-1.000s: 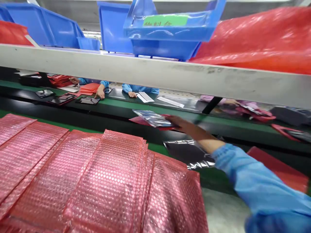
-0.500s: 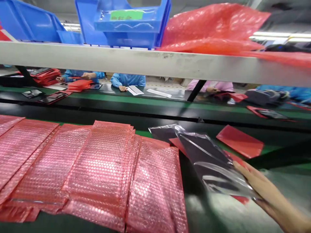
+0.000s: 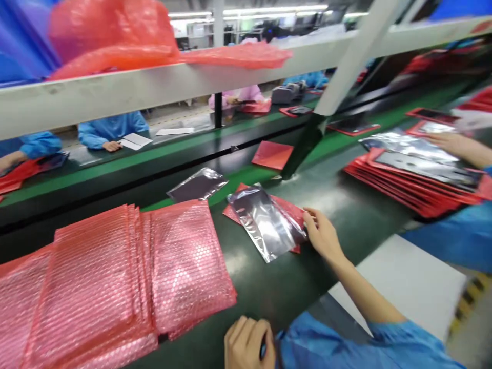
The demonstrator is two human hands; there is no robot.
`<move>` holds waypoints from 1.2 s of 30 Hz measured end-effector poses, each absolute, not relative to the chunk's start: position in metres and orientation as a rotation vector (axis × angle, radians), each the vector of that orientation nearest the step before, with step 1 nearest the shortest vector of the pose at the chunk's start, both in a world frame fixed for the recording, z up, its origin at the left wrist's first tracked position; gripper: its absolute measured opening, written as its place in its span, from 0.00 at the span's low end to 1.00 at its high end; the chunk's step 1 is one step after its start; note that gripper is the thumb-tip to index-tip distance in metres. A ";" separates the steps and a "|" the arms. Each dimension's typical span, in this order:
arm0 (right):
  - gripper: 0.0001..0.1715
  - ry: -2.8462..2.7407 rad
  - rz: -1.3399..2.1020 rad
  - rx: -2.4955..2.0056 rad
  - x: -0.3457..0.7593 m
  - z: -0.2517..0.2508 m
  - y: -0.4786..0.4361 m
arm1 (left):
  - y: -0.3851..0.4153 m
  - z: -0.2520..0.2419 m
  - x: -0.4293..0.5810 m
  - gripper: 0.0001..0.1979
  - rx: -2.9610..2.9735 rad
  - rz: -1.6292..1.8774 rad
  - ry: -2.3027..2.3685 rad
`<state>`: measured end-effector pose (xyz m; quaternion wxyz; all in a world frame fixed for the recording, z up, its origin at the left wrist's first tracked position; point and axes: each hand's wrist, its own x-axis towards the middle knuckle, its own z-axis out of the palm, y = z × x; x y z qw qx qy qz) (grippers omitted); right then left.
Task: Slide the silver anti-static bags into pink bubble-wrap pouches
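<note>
My right hand (image 3: 325, 238) reaches out over the dark belt, its curled fingers gripping the right edge of some flat plastic bags. On top is a shiny grey see-through bag (image 3: 265, 225); under it a red pouch (image 3: 290, 207) sticks out on both sides. My left hand (image 3: 248, 343) is closed at the bottom edge, knuckles up; what it holds, if anything, is hidden. To the left, overlapping red bubble-wrap pouches (image 3: 96, 271) lie fanned in a row. Another shiny grey bag (image 3: 198, 184) rests just behind them.
At right, a co-worker's hand (image 3: 455, 146) is by a stack of red-edged flat pieces (image 3: 415, 179). A pale slanted post (image 3: 346, 66) supports a shelf beam (image 3: 115, 89). A red pouch (image 3: 272, 155) lies near the post's foot. Co-workers sit across the line.
The view has swung right, bringing my left hand and the stack at right into sight. The grey bag in my right hand has gone from raised to lying over the belt.
</note>
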<state>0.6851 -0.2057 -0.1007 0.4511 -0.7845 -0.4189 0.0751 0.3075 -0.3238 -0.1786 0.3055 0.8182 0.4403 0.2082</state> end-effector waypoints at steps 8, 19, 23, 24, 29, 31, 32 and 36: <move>0.32 -1.215 0.396 -2.212 0.691 -0.130 -0.253 | -0.249 -0.104 0.403 0.25 2.438 0.716 1.270; 0.35 -0.830 0.834 -1.719 0.658 -0.080 -0.243 | -0.233 -0.113 0.406 0.29 2.133 0.904 1.262; 0.35 -0.628 1.044 -1.449 0.655 -0.033 -0.221 | -0.227 -0.098 0.412 0.46 2.201 1.100 1.226; 0.35 -0.648 1.031 -1.439 0.656 -0.021 -0.213 | -0.222 -0.096 0.417 0.48 2.190 1.171 1.220; 0.34 -1.155 0.797 -1.535 0.664 0.046 -0.164 | -0.173 -0.087 0.440 0.26 1.991 1.635 1.197; 0.30 -1.283 0.785 -1.527 0.663 0.076 -0.145 | -0.153 -0.074 0.445 0.17 2.028 1.813 1.107; 0.28 -1.300 0.798 -1.523 0.661 0.091 -0.135 | -0.146 -0.066 0.448 0.15 2.030 1.878 1.067; 0.20 -1.244 0.912 -1.496 0.651 0.137 -0.102 | -0.133 -0.027 0.461 0.16 1.901 2.047 1.004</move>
